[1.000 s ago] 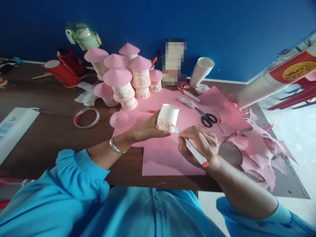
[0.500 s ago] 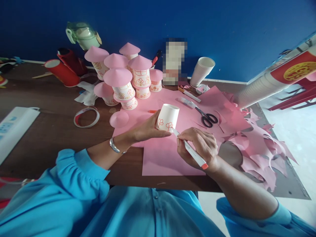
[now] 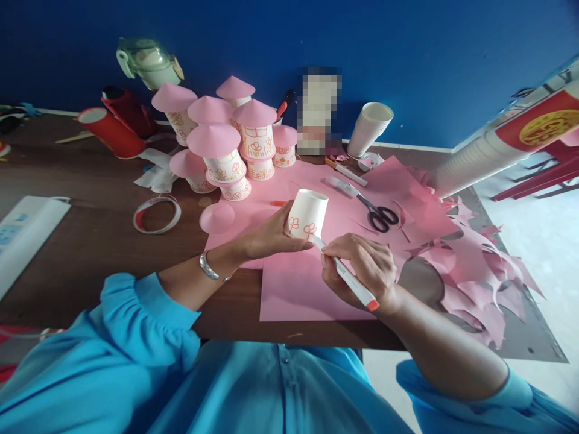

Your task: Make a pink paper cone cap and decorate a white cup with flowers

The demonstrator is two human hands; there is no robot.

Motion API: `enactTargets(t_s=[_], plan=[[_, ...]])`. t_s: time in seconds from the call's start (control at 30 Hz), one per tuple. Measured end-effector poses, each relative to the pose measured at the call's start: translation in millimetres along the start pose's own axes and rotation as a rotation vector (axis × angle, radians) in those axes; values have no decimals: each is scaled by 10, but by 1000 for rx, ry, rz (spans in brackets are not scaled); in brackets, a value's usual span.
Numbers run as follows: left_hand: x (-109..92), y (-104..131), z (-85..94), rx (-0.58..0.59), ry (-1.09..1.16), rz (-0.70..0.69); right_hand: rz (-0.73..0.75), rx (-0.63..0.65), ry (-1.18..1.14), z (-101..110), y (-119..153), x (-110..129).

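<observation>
A white paper cup [image 3: 310, 210] is gripped in my left hand [image 3: 271, 235], a little above the pink paper. Two red-orange flower outlines show low on its side. My right hand [image 3: 359, 265] is closed around a white marker [image 3: 353, 280] with an orange end. The marker's tip is at the cup's lower edge, below the right flower; whether it touches cannot be made out. Behind my left hand stand several decorated cups [image 3: 221, 163] topped with pink paper cones [image 3: 213, 140]. A loose pink cone [image 3: 217, 218] lies in front of them.
Black-handled scissors [image 3: 382, 218] and a capped marker [image 3: 346, 172] lie on the pink sheets [image 3: 294, 295]. Cut pink scraps [image 3: 470, 277] cover the right side. A tape roll [image 3: 157, 215] sits at left. Stacked cups [image 3: 370, 129] stand by the blue wall [image 3: 253, 36].
The marker and my right hand have shifted slightly down and left along the cup's lower edge. My left hand keeps the cup in nearly the same place.
</observation>
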State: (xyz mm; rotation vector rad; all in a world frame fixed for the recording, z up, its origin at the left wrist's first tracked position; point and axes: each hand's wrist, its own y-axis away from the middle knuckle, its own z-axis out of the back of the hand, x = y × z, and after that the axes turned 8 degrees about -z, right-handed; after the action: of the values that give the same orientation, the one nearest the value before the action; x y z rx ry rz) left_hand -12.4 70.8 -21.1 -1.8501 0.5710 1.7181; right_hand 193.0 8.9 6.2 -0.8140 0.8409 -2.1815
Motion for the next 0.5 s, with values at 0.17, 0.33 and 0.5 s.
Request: enactTargets(t_s=[0.17,0.33,0.5], plan=[[-10,-10,-8,-10,3,5,1,13,-9,4,-2,1],[-18,-14,-15,-1,8,4,-2,16,-12,6,-3,1],[-28,3,-19,-12,-7,5,26,-50,-60,-7,18,-10]])
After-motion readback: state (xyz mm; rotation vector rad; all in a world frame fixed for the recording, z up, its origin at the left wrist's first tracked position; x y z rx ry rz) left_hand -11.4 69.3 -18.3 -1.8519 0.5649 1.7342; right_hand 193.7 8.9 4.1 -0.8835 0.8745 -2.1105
